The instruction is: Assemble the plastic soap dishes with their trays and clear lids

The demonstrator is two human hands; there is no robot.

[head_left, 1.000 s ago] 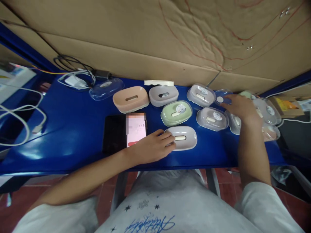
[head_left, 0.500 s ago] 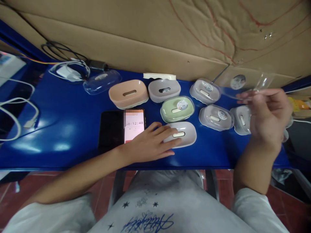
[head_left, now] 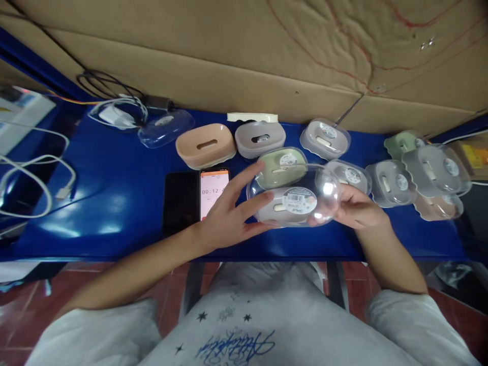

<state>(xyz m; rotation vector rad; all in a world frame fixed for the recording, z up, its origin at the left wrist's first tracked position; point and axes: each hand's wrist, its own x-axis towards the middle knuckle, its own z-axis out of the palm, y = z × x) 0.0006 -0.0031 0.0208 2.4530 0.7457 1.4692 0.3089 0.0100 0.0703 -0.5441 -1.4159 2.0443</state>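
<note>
My right hand (head_left: 360, 206) grips the right end of a clear plastic lid (head_left: 328, 178), which bears a round barcode sticker. The lid is over a light grey oval soap dish (head_left: 263, 204) with a cream slot insert, seen through the plastic. My left hand (head_left: 229, 216) is open at the lid's left end, fingers spread; whether they touch lid or dish I cannot tell. Just behind stands a green soap dish (head_left: 269, 173) under a clear lid. An orange soap dish (head_left: 206, 142) and a grey one (head_left: 259, 137) stand uncovered farther back.
Several lidded soap dishes (head_left: 392, 185) stand at the right, some stacked. A phone (head_left: 215, 195) showing a timer lies left of my hand. Another clear lid (head_left: 165, 129), a cream strip (head_left: 251, 117) and coiled cables (head_left: 110, 109) lie along the back of the blue table (head_left: 114, 188).
My right hand has brought the clear lid from the far right to over the light grey dish. My left hand's fingers have spread and shifted slightly left.
</note>
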